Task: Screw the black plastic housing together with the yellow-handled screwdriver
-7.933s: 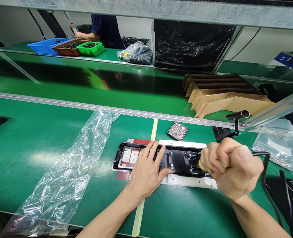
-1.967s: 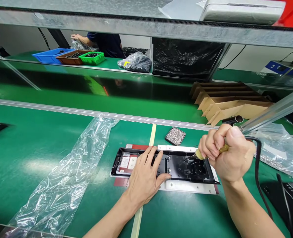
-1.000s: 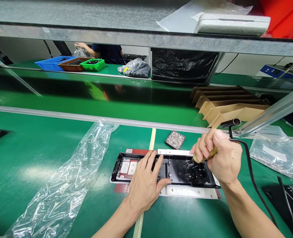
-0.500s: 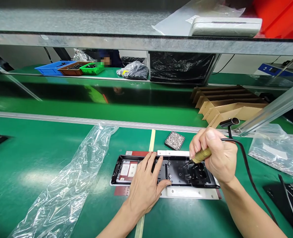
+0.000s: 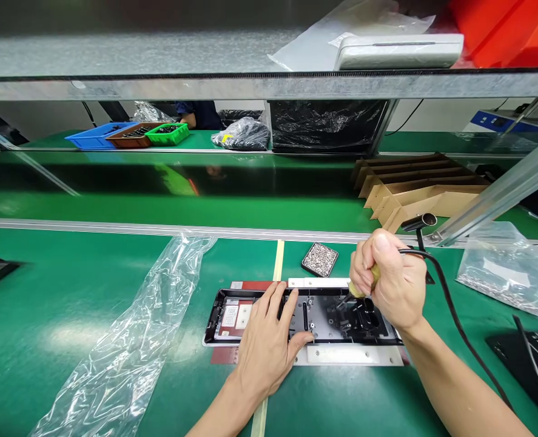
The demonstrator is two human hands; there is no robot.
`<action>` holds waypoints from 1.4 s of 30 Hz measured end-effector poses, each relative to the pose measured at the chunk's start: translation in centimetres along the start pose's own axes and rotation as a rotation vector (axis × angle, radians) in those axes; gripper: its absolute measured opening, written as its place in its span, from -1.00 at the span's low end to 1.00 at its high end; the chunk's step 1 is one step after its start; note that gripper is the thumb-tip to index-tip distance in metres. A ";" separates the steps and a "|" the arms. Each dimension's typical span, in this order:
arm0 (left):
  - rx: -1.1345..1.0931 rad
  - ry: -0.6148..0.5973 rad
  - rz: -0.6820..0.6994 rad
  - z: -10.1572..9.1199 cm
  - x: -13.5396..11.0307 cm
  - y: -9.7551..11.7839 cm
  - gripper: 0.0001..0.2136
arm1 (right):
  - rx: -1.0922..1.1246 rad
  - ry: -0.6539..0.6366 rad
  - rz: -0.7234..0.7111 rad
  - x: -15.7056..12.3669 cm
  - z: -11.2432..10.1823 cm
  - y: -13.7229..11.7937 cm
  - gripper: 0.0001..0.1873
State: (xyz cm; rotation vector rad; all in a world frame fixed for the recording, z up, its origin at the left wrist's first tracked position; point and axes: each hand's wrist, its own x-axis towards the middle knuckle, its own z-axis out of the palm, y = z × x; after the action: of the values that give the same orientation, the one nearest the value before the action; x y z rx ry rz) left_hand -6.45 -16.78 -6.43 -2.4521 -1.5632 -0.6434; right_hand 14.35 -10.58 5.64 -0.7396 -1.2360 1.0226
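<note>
A long black plastic housing (image 5: 327, 321) lies open side up on a fixture of white strips (image 5: 355, 354) and a reddish board. My left hand (image 5: 269, 334) rests flat across the housing's middle, fingers stretched and thumb spread. My right hand (image 5: 389, 279) is closed round the yellowish handle of a corded soldering iron (image 5: 355, 290). The iron's tip points down and left into the housing; whether it touches a part there is too small to tell. Behind the housing sits a small square tray (image 5: 320, 260) full of tiny metal pieces.
A clear plastic sleeve (image 5: 127, 340) lies at left. At right are a metal tube holder (image 5: 418, 223), a black cable (image 5: 450, 309) and a bag of small metal parts (image 5: 507, 270). Cardboard dividers (image 5: 414, 188) stand behind. A metal shelf (image 5: 205, 88) crosses above; another person's arm (image 5: 189, 118) shows beyond.
My right hand has tipped the soldering iron steeper, and less of its handle shows. My left hand stays on the housing. The whole view has shifted slightly.
</note>
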 end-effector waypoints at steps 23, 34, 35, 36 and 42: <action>-1.586 0.053 -0.058 -4.2 15.4 4.8 -0.36 | -0.051 -0.014 -0.024 0.1 0.6 0.6 -0.45; -1.696 0.018 0.072 -3.8 16.5 6.8 -0.36 | -0.106 0.106 -0.117 0.2 1.0 0.0 -0.23; -1.690 0.027 0.068 -3.7 16.5 6.8 -0.38 | -0.108 0.101 -0.101 0.2 1.0 0.0 -0.21; -1.682 0.033 0.074 -3.5 16.5 6.7 -0.40 | -0.109 0.096 -0.092 0.2 1.0 0.0 -0.20; -1.660 0.083 0.128 -3.4 17.0 6.8 -0.43 | -0.119 0.091 -0.118 0.3 0.7 0.1 -0.18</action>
State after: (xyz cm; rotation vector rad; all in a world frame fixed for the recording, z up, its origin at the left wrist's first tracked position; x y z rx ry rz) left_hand 4.83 -6.96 4.65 -3.1361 -0.7106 -2.7513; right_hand 13.64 -10.28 5.81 -0.7866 -1.2544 0.8165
